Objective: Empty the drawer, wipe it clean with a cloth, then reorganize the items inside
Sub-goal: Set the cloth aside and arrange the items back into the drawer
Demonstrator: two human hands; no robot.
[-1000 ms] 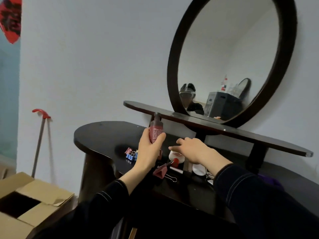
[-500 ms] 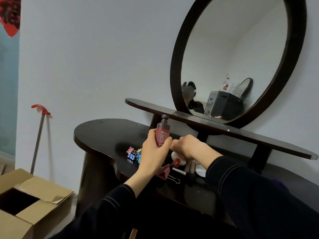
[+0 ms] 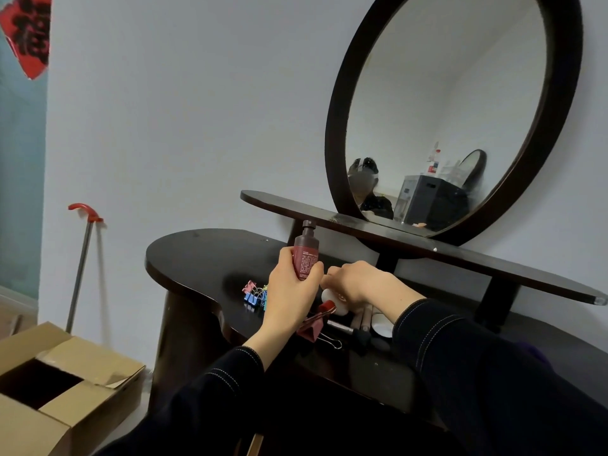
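My left hand (image 3: 292, 292) grips a dark red bottle (image 3: 306, 255) with a dark cap and holds it upright above the dark dressing table (image 3: 204, 255). Right beside it, my right hand (image 3: 360, 284) curls its fingers over a small white jar (image 3: 330, 297) standing on the table. Small coloured binder clips (image 3: 255, 292) lie left of my hands. A large pink binder clip (image 3: 312, 328), a red-capped item, dark brushes (image 3: 360, 337) and a white round dish (image 3: 381, 324) lie below my hands. My arms hide the drawer.
A narrow dark shelf (image 3: 460, 258) runs above the table under a round mirror (image 3: 444, 110). An open cardboard box (image 3: 82, 383) stands on the floor at the lower left. A red-handled pole (image 3: 82, 258) leans on the wall.
My left hand has lifted the bottle slightly and brought it right. My right hand's fingers went from stretched out to curled over the white jar.
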